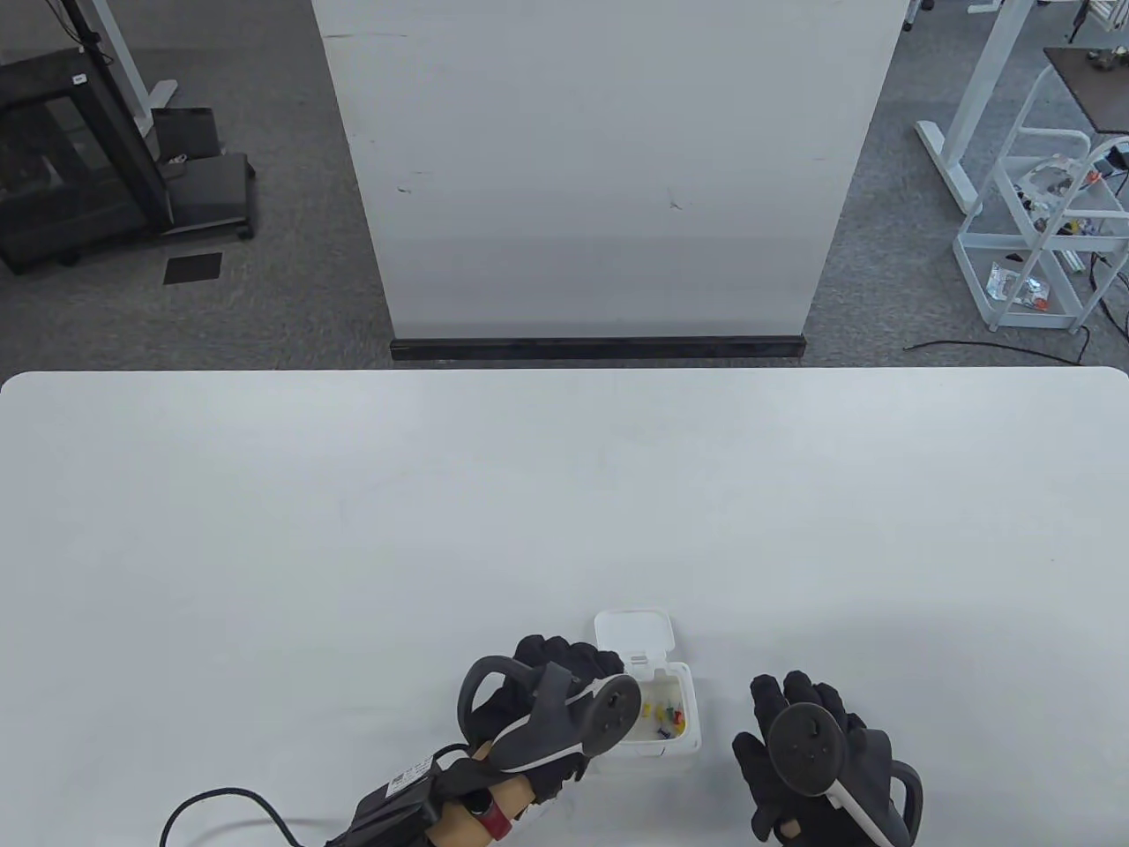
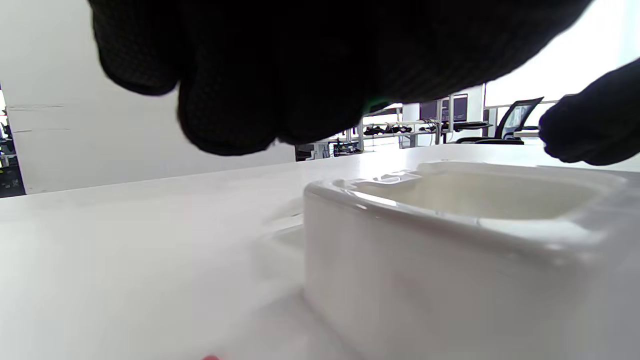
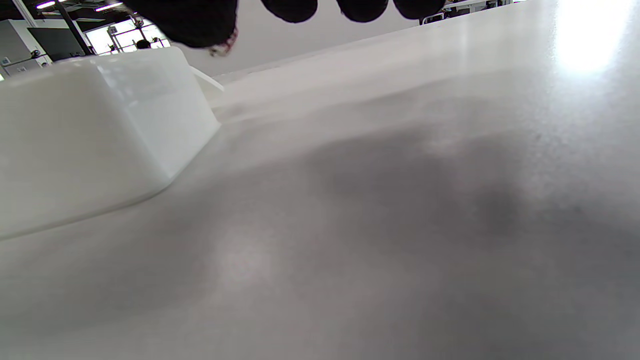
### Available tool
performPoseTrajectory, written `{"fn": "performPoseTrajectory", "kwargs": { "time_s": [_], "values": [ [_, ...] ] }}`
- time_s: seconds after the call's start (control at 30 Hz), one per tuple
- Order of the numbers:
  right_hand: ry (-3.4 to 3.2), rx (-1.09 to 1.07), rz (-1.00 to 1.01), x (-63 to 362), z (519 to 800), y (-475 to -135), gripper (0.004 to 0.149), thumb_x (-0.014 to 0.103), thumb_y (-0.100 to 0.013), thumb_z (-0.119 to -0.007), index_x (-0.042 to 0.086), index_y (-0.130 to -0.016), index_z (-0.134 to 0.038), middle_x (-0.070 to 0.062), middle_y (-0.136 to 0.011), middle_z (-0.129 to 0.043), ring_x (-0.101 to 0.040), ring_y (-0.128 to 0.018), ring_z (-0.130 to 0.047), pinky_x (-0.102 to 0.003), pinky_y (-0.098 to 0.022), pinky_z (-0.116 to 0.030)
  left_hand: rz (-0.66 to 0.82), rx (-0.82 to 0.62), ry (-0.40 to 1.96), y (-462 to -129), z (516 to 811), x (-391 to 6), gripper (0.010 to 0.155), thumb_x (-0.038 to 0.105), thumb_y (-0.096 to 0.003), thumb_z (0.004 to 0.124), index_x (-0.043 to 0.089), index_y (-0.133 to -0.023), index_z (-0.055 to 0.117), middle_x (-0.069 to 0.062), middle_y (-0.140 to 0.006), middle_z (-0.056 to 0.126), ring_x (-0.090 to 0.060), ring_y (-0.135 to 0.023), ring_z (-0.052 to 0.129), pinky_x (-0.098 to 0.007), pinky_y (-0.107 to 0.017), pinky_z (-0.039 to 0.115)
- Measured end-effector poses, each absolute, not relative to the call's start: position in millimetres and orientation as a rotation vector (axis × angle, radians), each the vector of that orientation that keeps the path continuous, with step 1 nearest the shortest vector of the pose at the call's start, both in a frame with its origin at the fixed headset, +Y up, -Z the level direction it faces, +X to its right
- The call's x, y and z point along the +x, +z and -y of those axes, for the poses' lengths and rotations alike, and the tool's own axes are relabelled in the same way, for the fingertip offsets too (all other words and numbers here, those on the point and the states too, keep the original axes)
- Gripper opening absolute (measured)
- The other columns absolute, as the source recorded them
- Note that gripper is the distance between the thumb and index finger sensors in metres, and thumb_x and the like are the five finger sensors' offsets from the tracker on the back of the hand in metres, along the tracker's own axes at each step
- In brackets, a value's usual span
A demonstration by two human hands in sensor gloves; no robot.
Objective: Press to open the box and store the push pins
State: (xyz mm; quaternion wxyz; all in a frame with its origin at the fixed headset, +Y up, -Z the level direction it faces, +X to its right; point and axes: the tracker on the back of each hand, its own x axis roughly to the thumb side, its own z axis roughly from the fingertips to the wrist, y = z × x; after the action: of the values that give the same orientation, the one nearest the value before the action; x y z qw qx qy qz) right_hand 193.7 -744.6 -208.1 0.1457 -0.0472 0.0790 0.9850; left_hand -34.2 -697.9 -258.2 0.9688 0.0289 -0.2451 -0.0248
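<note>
Box (image 1: 684, 745) sits near desk (image 1: 353, 529) front edge, lid (image 1: 633, 631) open, pins (image 1: 670, 713) inside; left hand (image 1: 551, 697) fingers' state unclear, right hand (image 1: 816, 759) fingers spread, beside it.

White table (image 1: 353, 529), panel (image 1: 600, 168), rack (image 1: 1041, 229) behind.

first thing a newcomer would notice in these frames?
The small white box near the table's front edge, lid flipped open away from the person, coloured push pins inside. Left hand sits against its left side; right hand is apart on the right, holding nothing visible.
</note>
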Motion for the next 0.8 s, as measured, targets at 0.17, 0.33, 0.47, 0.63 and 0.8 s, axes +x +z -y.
{"fn": "performPoseTrajectory", "kwargs": {
  "time_s": [0.17,0.33,0.47,0.63,0.8],
  "values": [
    [2.835,-0.135,-0.228,193.7,744.7,-208.1,0.068,0.053,-0.049,-0.069,0.029,-0.106,-0.039,-0.007,-0.116,-0.037,-0.043,-0.106,-0.04,-0.064,-0.076,-0.043,0.509,0.017,-0.062,-259.5,705.7,-25.4,0.041,0.043,-0.0436,0.081,0.024,-0.08,0.082,0.001,-0.069,0.096,-0.028,-0.062,0.098,-0.052,-0.064,0.075],
    [2.827,-0.135,-0.233,194.4,744.7,-208.4,0.068,0.053,-0.049,-0.069,0.029,-0.106,-0.039,-0.007,-0.116,-0.037,-0.043,-0.107,-0.039,-0.064,-0.076,-0.043,0.503,0.012,0.0,-263.4,703.3,-32.1,0.04,0.042,-0.0437,0.081,0.024,-0.08,0.083,0.002,-0.069,0.097,-0.028,-0.062,0.098,-0.052,-0.064,0.075],
    [2.826,-0.137,-0.229,194.7,744.5,-208.3,0.068,0.053,-0.049,-0.069,0.029,-0.106,-0.039,-0.007,-0.116,-0.037,-0.043,-0.106,-0.039,-0.065,-0.076,-0.043,0.464,0.013,0.034,-268.6,697.5,-45.0,0.04,0.042,-0.0438,0.081,0.025,-0.08,0.083,0.001,-0.07,0.096,-0.028,-0.063,0.098,-0.052,-0.064,0.074],
    [2.83,-0.135,-0.233,194.4,744.6,-208.4,0.068,0.053,-0.05,-0.069,0.029,-0.106,-0.039,-0.007,-0.116,-0.037,-0.043,-0.106,-0.039,-0.064,-0.076,-0.043,0.394,-0.052,0.044,-279.3,702.3,-69.5,0.039,0.039,-0.0443,0.083,0.026,-0.081,0.083,0.0,-0.073,0.096,-0.03,-0.065,0.097,-0.053,-0.066,0.073],
    [2.832,-0.133,-0.241,194.1,745.0,-208.6,0.068,0.053,-0.049,-0.069,0.029,-0.106,-0.04,-0.007,-0.116,-0.037,-0.043,-0.107,-0.039,-0.064,-0.076,-0.043,0.426,-0.125,-0.03,-283.1,727.8,-83.3,0.041,0.033,-0.0447,0.085,0.028,-0.085,0.081,0.0,-0.079,0.094,-0.03,-0.07,0.096,-0.054,-0.067,0.072]
  ]
}}
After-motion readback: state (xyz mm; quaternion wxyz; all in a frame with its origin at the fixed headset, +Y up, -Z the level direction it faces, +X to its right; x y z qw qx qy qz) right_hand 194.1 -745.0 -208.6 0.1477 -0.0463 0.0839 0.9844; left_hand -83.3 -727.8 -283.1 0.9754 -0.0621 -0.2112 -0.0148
